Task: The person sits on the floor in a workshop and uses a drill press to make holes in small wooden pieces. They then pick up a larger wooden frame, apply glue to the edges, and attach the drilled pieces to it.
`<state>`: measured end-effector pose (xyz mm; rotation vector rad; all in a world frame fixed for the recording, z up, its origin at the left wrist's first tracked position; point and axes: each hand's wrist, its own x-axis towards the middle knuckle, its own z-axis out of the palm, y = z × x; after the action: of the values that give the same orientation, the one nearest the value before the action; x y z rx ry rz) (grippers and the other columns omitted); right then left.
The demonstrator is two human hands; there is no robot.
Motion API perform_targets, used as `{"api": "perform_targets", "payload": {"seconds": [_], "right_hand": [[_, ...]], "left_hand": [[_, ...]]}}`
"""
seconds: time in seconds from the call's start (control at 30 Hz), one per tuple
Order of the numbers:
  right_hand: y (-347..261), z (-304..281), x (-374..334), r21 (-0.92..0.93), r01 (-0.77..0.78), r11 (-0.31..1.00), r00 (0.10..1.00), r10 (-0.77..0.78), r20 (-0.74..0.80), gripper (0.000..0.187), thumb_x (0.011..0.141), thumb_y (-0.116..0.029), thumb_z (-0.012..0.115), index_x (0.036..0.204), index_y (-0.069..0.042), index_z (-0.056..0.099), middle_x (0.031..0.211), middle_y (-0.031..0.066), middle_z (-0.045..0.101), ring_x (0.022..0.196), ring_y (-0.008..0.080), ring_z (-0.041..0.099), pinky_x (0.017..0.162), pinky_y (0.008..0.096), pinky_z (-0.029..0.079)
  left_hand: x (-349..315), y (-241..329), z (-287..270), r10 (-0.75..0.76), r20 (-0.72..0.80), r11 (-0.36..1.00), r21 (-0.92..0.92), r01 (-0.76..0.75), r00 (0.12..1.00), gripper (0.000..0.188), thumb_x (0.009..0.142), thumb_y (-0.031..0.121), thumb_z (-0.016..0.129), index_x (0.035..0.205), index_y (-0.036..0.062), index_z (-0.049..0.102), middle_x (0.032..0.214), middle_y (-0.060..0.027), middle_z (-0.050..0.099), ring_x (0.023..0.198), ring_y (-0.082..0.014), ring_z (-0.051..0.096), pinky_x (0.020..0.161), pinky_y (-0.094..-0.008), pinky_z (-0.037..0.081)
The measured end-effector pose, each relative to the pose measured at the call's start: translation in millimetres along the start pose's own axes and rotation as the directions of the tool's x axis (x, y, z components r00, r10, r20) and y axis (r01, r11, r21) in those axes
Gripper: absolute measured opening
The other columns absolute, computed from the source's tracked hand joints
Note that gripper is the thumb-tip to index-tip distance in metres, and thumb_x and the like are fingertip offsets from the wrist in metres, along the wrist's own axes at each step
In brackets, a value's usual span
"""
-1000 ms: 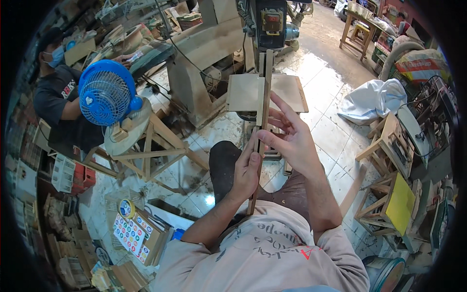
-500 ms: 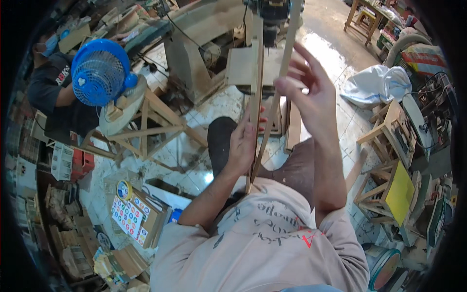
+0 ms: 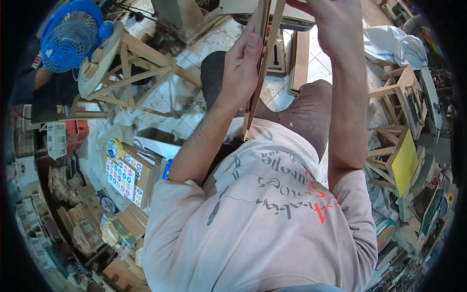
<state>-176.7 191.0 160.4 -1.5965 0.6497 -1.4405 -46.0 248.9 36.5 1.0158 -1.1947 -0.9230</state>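
Note:
I hold two long thin wooden strips [image 3: 257, 92] upright in front of my chest, their lower ends near my shirt. My left hand [image 3: 242, 68] is wrapped around the strips at mid-length. My right hand [image 3: 327, 19] is raised near the top edge with fingers spread, touching the upper part of the strips; its grip is partly cut off by the frame. My knees in brown trousers [image 3: 311, 112] are below the strips.
A wooden trestle frame [image 3: 131, 73] and a blue fan [image 3: 70, 34] stand at the left, beside another person's arm [image 3: 41, 80]. Small wooden stools [image 3: 394, 92] and a yellow panel [image 3: 404, 163] are at the right. A white sack [image 3: 394, 46] lies on the tiled floor. Stacked wood pieces [image 3: 82, 219] fill the lower left.
My view has tilted down and closer to my chest. Both hands have risen in the picture with the strips, and my right hand now reaches the top edge.

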Motion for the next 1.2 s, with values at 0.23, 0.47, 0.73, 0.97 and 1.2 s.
{"api": "perform_targets", "payload": {"seconds": [0.23, 0.47, 0.73, 0.97, 1.2], "right_hand": [[15.3, -1.8, 0.9, 0.083, -0.044, 0.996, 0.999, 0.043, 0.013, 0.066, 0.084, -0.021, 0.076, 0.139, 0.000, 0.045, 0.098, 0.0104, 0.064, 0.085, 0.0127, 0.063, 0.068, 0.0232, 0.053], [11.3, 3.4, -2.6, 0.065, -0.096, 0.993, 0.995, 0.097, -0.001, 0.067, 0.085, -0.023, 0.075, 0.140, 0.000, 0.043, 0.099, 0.0098, 0.064, 0.085, 0.0127, 0.063, 0.069, 0.0239, 0.053], [20.2, 2.7, -2.2, 0.045, -0.156, 0.987, 0.988, 0.155, 0.021, 0.068, 0.085, -0.023, 0.075, 0.140, 0.000, 0.043, 0.100, 0.0087, 0.064, 0.086, 0.0128, 0.062, 0.070, 0.0231, 0.052], [72.1, 1.1, -6.3, 0.140, -0.026, 0.990, 0.999, 0.029, -0.018, 0.065, 0.085, -0.021, 0.075, 0.139, 0.001, 0.044, 0.102, 0.0089, 0.060, 0.088, 0.0141, 0.061, 0.074, 0.0239, 0.052], [40.3, 0.7, -8.0, 0.053, -0.059, 0.997, 0.998, 0.059, 0.002, 0.066, 0.084, -0.022, 0.076, 0.139, 0.000, 0.046, 0.101, 0.0106, 0.061, 0.088, 0.0135, 0.060, 0.074, 0.0246, 0.051]], "left_hand": [[6.2, -12.7, -6.7, -0.059, -0.135, 0.998, -0.017, 0.057, 0.989, 0.058, 0.102, 0.052, 0.032, 0.114, 0.0003, 0.056, 0.099, -0.0060, 0.063, 0.089, -0.0118, 0.060, 0.078, -0.0277, 0.049], [11.3, -26.9, -12.5, 0.016, -0.112, 0.992, -0.126, -0.030, 0.994, 0.049, 0.103, 0.047, 0.036, 0.110, 0.0038, 0.057, 0.102, -0.0024, 0.060, 0.099, -0.0095, 0.055, 0.087, -0.0285, 0.045], [17.3, -31.3, -17.6, 0.033, -0.069, 0.997, -0.073, -0.038, 0.997, 0.053, 0.102, 0.050, 0.037, 0.114, 0.0036, 0.058, 0.104, -0.0029, 0.062, 0.097, -0.0100, 0.057, 0.085, -0.0274, 0.047], [14.7, -9.5, 3.2, -0.061, -0.030, 0.997, -0.049, 0.059, 0.998, 0.073, 0.095, 0.065, 0.033, 0.122, 0.0008, 0.056, 0.102, -0.0119, 0.068, 0.085, -0.0151, 0.064, 0.076, -0.0295, 0.052], [14.2, -10.7, -0.1, -0.036, -0.020, 0.997, -0.070, 0.035, 0.999, 0.073, 0.096, 0.064, 0.032, 0.122, 0.0000, 0.055, 0.102, -0.0126, 0.068, 0.086, -0.0162, 0.065, 0.077, -0.0305, 0.053]]}}
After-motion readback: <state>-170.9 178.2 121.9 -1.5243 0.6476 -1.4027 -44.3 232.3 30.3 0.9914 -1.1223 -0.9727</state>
